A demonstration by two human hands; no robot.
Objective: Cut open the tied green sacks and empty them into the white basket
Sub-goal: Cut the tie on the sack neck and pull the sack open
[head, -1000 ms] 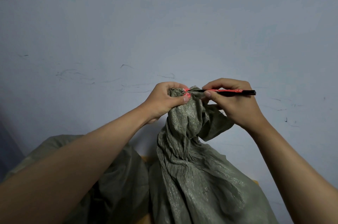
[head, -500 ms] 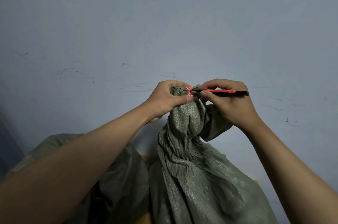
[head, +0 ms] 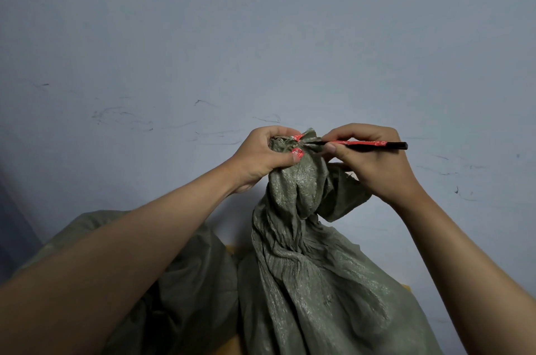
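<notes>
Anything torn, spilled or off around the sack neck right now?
Nothing stands out. The left hand grips the tied neck of the green sack; the right hand holds the red-and-black cutter at the red tie. No spill shows.

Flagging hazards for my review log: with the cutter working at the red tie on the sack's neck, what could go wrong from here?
1. The left hand pinches the bunched neck right beside the red tie, where the cutter tip works; a slip could reach those fingers.
2. The blade could snag the green sack weave rather than the tie.
3. The right hand holds the cutter like a pen; that grip may twist.
</notes>
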